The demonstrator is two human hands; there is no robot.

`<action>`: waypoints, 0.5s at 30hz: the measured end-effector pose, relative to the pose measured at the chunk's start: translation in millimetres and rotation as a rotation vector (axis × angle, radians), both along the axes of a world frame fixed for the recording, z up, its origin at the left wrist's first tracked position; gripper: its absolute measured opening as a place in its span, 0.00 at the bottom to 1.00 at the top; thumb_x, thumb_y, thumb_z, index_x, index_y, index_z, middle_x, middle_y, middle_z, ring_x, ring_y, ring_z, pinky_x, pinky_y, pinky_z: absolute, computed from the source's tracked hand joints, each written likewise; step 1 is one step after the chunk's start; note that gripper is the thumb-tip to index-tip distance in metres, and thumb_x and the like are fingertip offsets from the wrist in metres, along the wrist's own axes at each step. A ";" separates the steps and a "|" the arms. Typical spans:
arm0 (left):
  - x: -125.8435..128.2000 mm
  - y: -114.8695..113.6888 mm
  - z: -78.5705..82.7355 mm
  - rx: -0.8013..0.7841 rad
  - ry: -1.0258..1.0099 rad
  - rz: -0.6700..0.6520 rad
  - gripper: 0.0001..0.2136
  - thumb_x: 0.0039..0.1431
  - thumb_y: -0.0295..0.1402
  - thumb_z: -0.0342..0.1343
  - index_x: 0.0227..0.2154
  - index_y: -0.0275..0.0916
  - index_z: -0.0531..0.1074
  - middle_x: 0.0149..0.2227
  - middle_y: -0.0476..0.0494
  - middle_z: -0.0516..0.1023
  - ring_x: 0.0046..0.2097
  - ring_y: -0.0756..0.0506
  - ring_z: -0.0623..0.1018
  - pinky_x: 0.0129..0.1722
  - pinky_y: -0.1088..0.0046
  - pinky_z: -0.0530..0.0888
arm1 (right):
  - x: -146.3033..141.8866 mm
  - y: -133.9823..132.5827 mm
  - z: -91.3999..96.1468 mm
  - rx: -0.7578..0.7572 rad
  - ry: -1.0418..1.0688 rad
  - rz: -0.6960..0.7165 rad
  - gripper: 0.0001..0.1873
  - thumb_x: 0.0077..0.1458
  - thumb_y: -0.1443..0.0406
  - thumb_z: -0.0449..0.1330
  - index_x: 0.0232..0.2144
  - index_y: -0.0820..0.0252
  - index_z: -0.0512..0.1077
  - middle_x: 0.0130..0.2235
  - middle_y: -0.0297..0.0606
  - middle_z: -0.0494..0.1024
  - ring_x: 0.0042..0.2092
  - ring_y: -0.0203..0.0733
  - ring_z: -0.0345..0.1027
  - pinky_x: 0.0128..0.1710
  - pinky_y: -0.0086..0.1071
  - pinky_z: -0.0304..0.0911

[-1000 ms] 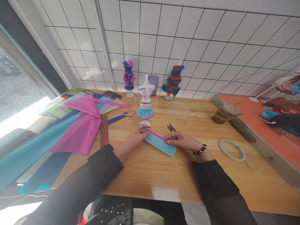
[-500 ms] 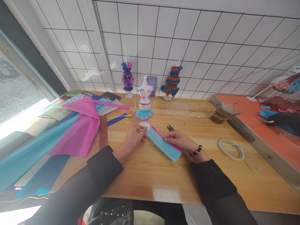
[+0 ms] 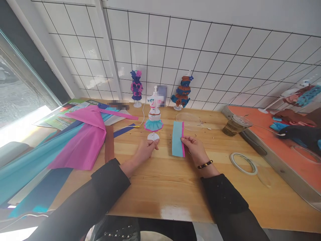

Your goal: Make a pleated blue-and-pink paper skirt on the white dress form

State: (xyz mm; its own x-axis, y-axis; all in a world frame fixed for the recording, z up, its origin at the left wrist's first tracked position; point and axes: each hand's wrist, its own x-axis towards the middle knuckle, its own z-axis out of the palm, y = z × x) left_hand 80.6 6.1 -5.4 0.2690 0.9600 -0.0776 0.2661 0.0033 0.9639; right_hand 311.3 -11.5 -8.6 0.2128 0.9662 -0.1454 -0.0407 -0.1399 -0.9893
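Observation:
My right hand (image 3: 195,149) pinches a light blue strip with a pink edge (image 3: 177,139), thin paper or cloth, by that pink side. The strip stands nearly upright above the table. My left hand (image 3: 148,149) is closed, thumb against the forefinger, by the front rim of the white stand base (image 3: 153,137); whether it grips the rim or something small is unclear. On that stand is a small white dress form (image 3: 154,113) wearing a ruffled blue skirt with pink trim (image 3: 153,125). The scissors seen earlier are hidden now.
Pink sheet material (image 3: 82,144) and blue sheets (image 3: 50,150) lie at left beside a brown strip (image 3: 109,144). Two dressed forms, one purple-pink (image 3: 136,88) and one brown-blue (image 3: 182,93), stand by the wall. Right are a drink cup (image 3: 235,126), a tape roll (image 3: 243,164) and an orange board (image 3: 271,127).
The strip has turned from slanting to upright in my right hand. Its far end has come away from my left hand, which stays by the stand base. The view has shifted slightly.

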 end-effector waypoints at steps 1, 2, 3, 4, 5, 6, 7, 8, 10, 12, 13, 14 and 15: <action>0.4 -0.9 0.3 0.002 -0.010 -0.013 0.23 0.53 0.54 0.48 0.21 0.36 0.69 0.11 0.56 0.56 0.14 0.55 0.59 0.15 0.79 0.55 | -3.6 -2.2 2.1 -0.006 0.019 0.028 0.20 0.36 0.52 0.68 0.28 0.58 0.71 0.26 0.34 0.76 0.26 0.36 0.66 0.26 0.31 0.64; 0.9 -2.0 0.7 0.000 -0.030 -0.038 0.23 0.53 0.53 0.48 0.23 0.36 0.69 0.13 0.54 0.60 0.15 0.55 0.61 0.16 0.79 0.56 | -8.2 -4.8 4.3 -0.014 0.039 0.062 0.19 0.36 0.52 0.68 0.28 0.58 0.71 0.26 0.34 0.76 0.26 0.36 0.66 0.27 0.31 0.64; 1.7 -3.4 1.0 -0.007 -0.056 -0.078 0.22 0.52 0.53 0.49 0.26 0.35 0.70 0.16 0.52 0.65 0.17 0.54 0.65 0.16 0.79 0.58 | -13.7 -7.8 6.6 -0.025 0.060 0.101 0.19 0.37 0.52 0.68 0.27 0.58 0.70 0.27 0.35 0.76 0.26 0.36 0.67 0.27 0.32 0.65; 2.7 -4.8 1.1 -0.014 -0.085 -0.123 0.22 0.52 0.53 0.50 0.30 0.35 0.70 0.20 0.50 0.69 0.20 0.53 0.68 0.16 0.80 0.60 | -19.9 -10.9 8.8 -0.035 0.081 0.140 0.19 0.37 0.52 0.67 0.27 0.58 0.70 0.27 0.35 0.76 0.27 0.37 0.68 0.28 0.33 0.66; 3.8 -6.3 1.0 -0.021 -0.111 -0.170 0.22 0.51 0.52 0.52 0.34 0.35 0.70 0.24 0.47 0.72 0.23 0.52 0.70 0.17 0.80 0.62 | -26.5 -14.0 10.7 -0.046 0.101 0.178 0.19 0.37 0.52 0.67 0.27 0.58 0.70 0.28 0.35 0.76 0.27 0.38 0.69 0.29 0.34 0.67; 4.9 -7.5 0.6 -0.025 -0.131 -0.215 0.22 0.49 0.51 0.54 0.37 0.35 0.70 0.28 0.45 0.74 0.26 0.51 0.72 0.18 0.80 0.63 | -33.0 -17.0 12.2 -0.053 0.119 0.212 0.20 0.37 0.51 0.67 0.28 0.57 0.70 0.29 0.36 0.77 0.28 0.39 0.70 0.29 0.35 0.67; 5.9 -8.4 -0.3 -0.026 -0.148 -0.253 0.23 0.48 0.50 0.56 0.39 0.35 0.70 0.30 0.44 0.74 0.27 0.50 0.73 0.18 0.79 0.65 | -39.0 -19.5 13.2 -0.059 0.135 0.240 0.20 0.38 0.51 0.67 0.29 0.57 0.70 0.29 0.36 0.77 0.29 0.40 0.70 0.30 0.36 0.68; 6.8 -8.8 -1.5 -0.029 -0.166 -0.281 0.23 0.47 0.48 0.58 0.39 0.35 0.70 0.31 0.44 0.75 0.28 0.50 0.73 0.20 0.79 0.66 | -44.2 -21.5 13.6 -0.060 0.148 0.260 0.21 0.38 0.50 0.66 0.29 0.57 0.70 0.30 0.37 0.78 0.29 0.41 0.71 0.30 0.37 0.68; 7.7 -7.9 -4.7 -0.039 -0.202 -0.304 0.20 0.46 0.46 0.59 0.37 0.35 0.70 0.31 0.45 0.75 0.28 0.51 0.73 0.23 0.78 0.68 | -50.7 -23.3 13.1 -0.053 0.163 0.277 0.21 0.37 0.50 0.67 0.30 0.58 0.70 0.30 0.37 0.78 0.30 0.41 0.71 0.31 0.37 0.68; 7.3 -5.4 -8.1 -0.060 -0.222 -0.300 0.19 0.46 0.45 0.60 0.35 0.34 0.71 0.29 0.46 0.74 0.26 0.52 0.72 0.24 0.77 0.68 | -51.4 -22.5 11.8 -0.032 0.164 0.261 0.21 0.36 0.52 0.68 0.29 0.58 0.70 0.29 0.35 0.77 0.29 0.39 0.70 0.30 0.35 0.67; 6.6 -4.1 -9.4 -0.072 -0.224 -0.292 0.19 0.46 0.44 0.60 0.35 0.34 0.71 0.27 0.46 0.74 0.25 0.52 0.71 0.24 0.77 0.68 | -50.1 -21.5 11.4 -0.019 0.161 0.244 0.21 0.36 0.53 0.68 0.29 0.58 0.70 0.29 0.35 0.76 0.28 0.38 0.69 0.29 0.33 0.66; 5.8 -3.1 -10.3 -0.082 -0.220 -0.296 0.19 0.47 0.44 0.60 0.37 0.34 0.71 0.26 0.47 0.73 0.25 0.52 0.71 0.24 0.77 0.67 | -47.9 -20.2 11.1 -0.004 0.158 0.225 0.20 0.35 0.53 0.69 0.30 0.58 0.71 0.28 0.34 0.76 0.28 0.37 0.68 0.28 0.32 0.65; 4.9 -2.7 -10.6 -0.090 -0.214 -0.316 0.20 0.47 0.44 0.60 0.38 0.34 0.72 0.26 0.47 0.73 0.24 0.52 0.70 0.25 0.77 0.67 | -45.3 -18.8 11.1 0.008 0.158 0.207 0.20 0.36 0.54 0.69 0.30 0.57 0.71 0.29 0.34 0.76 0.28 0.37 0.68 0.28 0.31 0.65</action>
